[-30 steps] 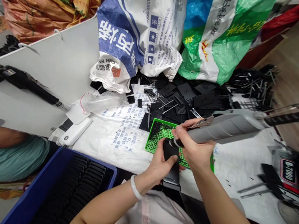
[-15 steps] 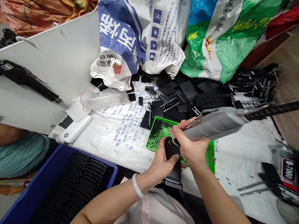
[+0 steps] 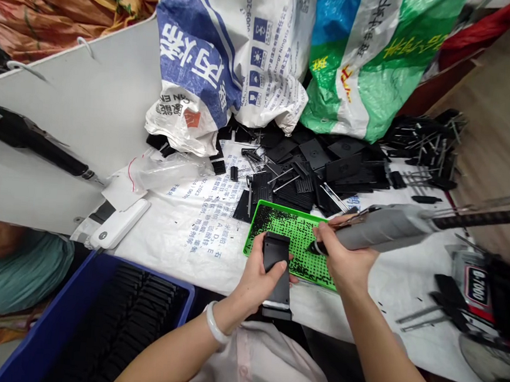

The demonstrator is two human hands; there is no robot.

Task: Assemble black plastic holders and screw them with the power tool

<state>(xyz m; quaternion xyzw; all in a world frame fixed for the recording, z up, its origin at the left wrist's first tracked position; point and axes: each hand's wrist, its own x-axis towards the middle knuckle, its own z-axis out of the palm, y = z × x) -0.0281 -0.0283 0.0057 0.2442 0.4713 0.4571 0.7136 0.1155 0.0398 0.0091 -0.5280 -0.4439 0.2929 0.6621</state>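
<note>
White sheeting spreads beneath the work. Across its right side slants a grey driver, its nose pointing left over a green tray; whether the tip touches anything there, I cannot tell. The right hand wraps the driver's front end. Left of that nose, near yet apart, lies the black part, clasped in the left hand, thumb on top, its long axis running from the tray's near edge toward the body. Tiny black pieces, apparently screws, dot the tray.

Blue-white sack beside green-white sack; orange sheeting behind white panel.
</note>
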